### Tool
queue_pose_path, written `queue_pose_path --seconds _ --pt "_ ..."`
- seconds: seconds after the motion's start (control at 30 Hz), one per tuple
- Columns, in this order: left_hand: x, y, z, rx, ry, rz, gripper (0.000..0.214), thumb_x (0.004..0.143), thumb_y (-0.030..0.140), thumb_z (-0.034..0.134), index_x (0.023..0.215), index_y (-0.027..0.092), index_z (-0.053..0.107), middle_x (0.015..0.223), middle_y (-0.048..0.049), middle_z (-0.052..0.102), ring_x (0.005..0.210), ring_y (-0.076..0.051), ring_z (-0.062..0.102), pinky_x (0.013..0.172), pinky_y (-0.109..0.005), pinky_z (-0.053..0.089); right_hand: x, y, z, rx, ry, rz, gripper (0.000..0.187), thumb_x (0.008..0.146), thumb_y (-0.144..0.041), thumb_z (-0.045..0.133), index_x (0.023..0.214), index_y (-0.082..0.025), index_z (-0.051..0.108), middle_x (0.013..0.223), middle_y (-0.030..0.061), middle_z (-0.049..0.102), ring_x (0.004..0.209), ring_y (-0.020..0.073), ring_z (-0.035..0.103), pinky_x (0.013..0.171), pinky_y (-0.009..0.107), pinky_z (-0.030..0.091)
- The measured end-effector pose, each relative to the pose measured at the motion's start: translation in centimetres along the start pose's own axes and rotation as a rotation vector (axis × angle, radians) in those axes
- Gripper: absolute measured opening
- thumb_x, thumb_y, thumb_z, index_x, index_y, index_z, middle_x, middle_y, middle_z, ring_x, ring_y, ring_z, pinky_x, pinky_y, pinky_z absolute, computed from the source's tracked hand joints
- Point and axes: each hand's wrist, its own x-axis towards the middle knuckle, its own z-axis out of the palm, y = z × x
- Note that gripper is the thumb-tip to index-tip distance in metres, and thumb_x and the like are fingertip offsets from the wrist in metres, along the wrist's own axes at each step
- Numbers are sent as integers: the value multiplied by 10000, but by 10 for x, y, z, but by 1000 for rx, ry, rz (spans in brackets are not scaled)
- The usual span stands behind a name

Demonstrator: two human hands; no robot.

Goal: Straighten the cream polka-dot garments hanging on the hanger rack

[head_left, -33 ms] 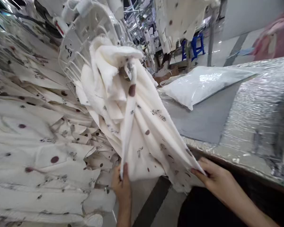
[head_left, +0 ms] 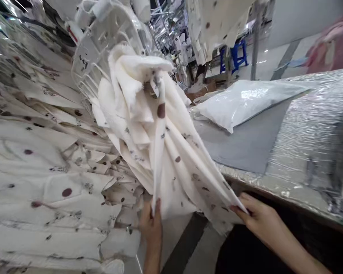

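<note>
A white cloth piece with dark red dots and small grey prints hangs bunched from above, in the middle of the view. My left hand pinches a narrow folded strip of it at the bottom edge. My right hand grips the cloth's lower right corner and holds it out toward the table. The cloth fans out between the two hands.
A large stack of the same dotted cloth pieces fills the left side. A white plastic frame stands behind the cloth. At right is a table with a grey pad, silver foil covering and a white plastic bag.
My left hand has shifted slightly right along the strip. The cloth's folds have moved a little; my right hand stays on the corner.
</note>
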Motion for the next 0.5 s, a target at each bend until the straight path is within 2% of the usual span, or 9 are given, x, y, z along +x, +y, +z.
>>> queue_pose_path --seconds 0.1,0.2,0.27,0.37,0.4,0.47,0.5 --pt "-8 -8 -1 -5 -39 -21 539 759 710 716 676 183 637 648 13 530 675 -163 514 657 -258 437 -8 2 -1 11 19 30 373 1023 -377 494 727 -178 601 729 -4 516 614 133 562 565 234 452" --pt "-14 -12 -4 -16 -74 -71 521 792 698 697 717 186 633 670 14 544 691 -163 529 674 -257 461 -16 14 5 27 -12 119 334 1035 -442 501 964 -172 684 963 56 660 820 185 663 686 281 516" --pt "-26 -11 3 -33 -146 -124 514 796 697 696 805 183 682 706 -10 627 711 -189 596 661 -273 498 -26 21 18 30 -65 215 372 1026 -476 518 1124 -161 691 918 55 710 787 213 704 654 301 540" --pt "-61 -5 32 -92 -326 -205 595 787 711 699 974 148 747 888 -108 765 845 -273 722 735 -347 587 -48 14 45 75 -150 326 423 1018 -507 501 1149 -169 718 729 42 712 649 241 718 572 324 545" --pt "-75 0 43 -133 -385 -226 633 789 717 696 1028 134 752 970 -139 777 923 -296 736 809 -373 600 -56 7 53 119 -172 333 436 1023 -520 480 1116 -180 737 755 55 727 669 254 730 591 340 564" --pt "-101 11 64 -248 -485 -261 700 804 744 665 1105 117 745 1093 -172 764 1050 -313 724 950 -388 578 -68 -10 64 266 -243 301 484 1023 -575 453 1069 -218 776 807 13 751 720 285 743 625 339 607" --pt "-110 18 73 -308 -540 -285 728 817 760 637 1145 118 734 1137 -176 752 1076 -312 717 966 -384 573 -73 -16 66 314 -243 303 424 1010 -574 496 1185 -287 754 1015 9 778 871 308 757 747 358 636"
